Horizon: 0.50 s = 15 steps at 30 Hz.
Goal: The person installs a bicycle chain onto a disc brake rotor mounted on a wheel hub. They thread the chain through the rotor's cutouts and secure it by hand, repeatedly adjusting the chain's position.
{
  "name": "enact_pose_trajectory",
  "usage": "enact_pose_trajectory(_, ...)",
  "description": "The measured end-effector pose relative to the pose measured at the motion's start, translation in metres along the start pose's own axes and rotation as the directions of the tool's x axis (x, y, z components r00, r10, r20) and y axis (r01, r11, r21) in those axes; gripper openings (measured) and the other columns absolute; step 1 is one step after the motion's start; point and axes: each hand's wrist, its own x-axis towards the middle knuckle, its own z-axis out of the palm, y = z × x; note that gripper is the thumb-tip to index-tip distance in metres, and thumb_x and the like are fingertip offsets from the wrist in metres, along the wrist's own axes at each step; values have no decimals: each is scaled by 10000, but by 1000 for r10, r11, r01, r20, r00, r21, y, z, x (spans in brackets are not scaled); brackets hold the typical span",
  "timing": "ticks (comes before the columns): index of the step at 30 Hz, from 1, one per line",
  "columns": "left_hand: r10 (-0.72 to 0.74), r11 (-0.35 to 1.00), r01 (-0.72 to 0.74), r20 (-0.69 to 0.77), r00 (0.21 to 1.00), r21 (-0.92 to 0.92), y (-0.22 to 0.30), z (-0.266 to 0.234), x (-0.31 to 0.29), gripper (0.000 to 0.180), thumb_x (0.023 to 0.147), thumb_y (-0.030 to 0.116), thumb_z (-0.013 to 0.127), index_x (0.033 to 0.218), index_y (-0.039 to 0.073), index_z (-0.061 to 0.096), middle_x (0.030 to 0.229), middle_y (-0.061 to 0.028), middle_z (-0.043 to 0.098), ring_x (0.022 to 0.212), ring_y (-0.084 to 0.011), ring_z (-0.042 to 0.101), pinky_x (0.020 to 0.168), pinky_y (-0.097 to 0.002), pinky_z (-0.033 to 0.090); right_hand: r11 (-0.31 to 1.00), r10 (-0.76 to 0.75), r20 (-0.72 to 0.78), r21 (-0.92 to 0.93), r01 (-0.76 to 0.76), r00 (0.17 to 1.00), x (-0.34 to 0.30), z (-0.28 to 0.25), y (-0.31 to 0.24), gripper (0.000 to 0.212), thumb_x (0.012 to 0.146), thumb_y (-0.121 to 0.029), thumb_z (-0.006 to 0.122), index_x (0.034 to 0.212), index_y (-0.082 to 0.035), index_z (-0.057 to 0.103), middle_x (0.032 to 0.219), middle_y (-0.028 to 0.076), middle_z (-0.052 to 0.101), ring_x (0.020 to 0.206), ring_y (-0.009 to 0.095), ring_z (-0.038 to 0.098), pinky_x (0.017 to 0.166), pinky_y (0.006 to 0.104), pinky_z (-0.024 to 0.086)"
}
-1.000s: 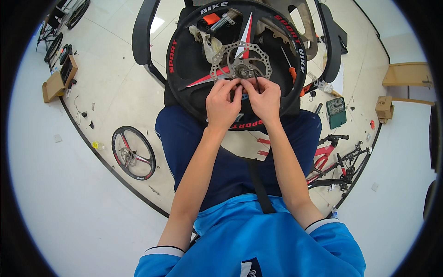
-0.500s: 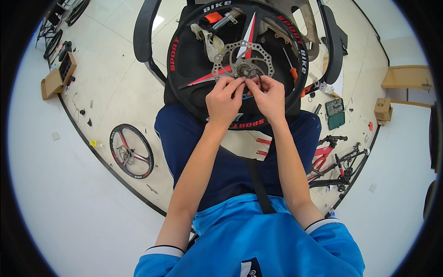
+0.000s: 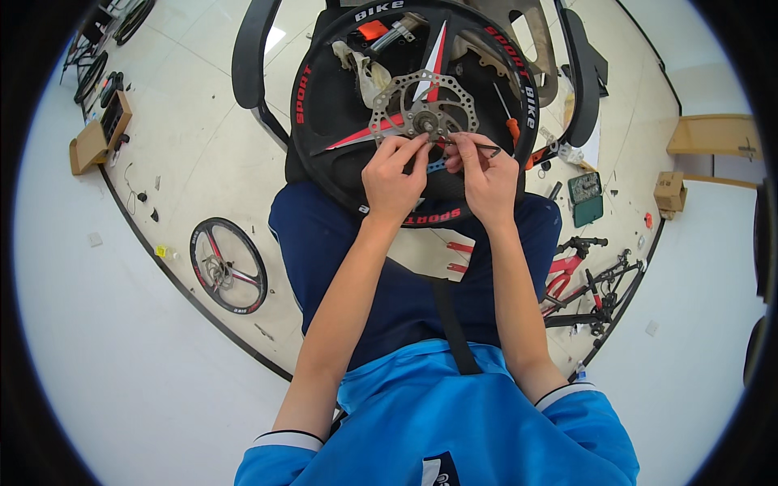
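A black bicycle wheel [image 3: 301, 134] with red and white spokes lies over the chair seat and against my thighs. Its silver brake disc [image 3: 379, 113] faces up around the hub [image 3: 426, 121]. At the near side of the hub, the fingertips of my left hand [image 3: 394, 180] are pinched together; what they hold, if anything, is hidden. My right hand [image 3: 491, 185] grips a dark, L-shaped hex key [image 3: 491, 149] between thumb and fingers. The key's bent end points right, and its other end reaches toward the left fingertips beside the hub.
A whitish crumpled cloth or glove [image 3: 369, 79] and an orange-handled screwdriver [image 3: 513, 130] lie within the wheel's outline. Chair armrests [image 3: 253, 65] flank it. On the floor are a second wheel [image 3: 264, 275], a red bike frame [image 3: 562, 280], a green case [image 3: 588, 212] and an opened cardboard box [image 3: 89, 150].
My right hand has shifted right and slightly down, away from my left fingertips, and the hex key now lies flatter, its bent end pointing right. My left hand stays at the hub.
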Motion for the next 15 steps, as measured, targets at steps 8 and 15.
enact_pose_trajectory(8, -17, 1000, 17, 7, 1000, 7, -2, 0, -2, 202, 821, 74, 791, 1022, 94, 796, 819, -33, 665, 662, -214, 653, 599, -321, 519, 941, -163, 93, -285, 183, 982, 4, 7, -2, 146, 948, -71, 698, 1048, 30, 729, 869, 116, 731, 671, 185, 709, 632, 283, 568)
enact_pose_trajectory(15, 41, 999, -41, 27, 999, -1, 1, -3, 1, 245, 776, -17, 770, 1007, 65, 787, 845, -52, 700, 659, -200, 661, 587, -295, 524, 646, -458, 283, -544, 535, 842, 3, 9, 1, 155, 872, -85, 781, 1021, -54, 754, 863, 101, 723, 684, 240, 691, 595, 306, 537)
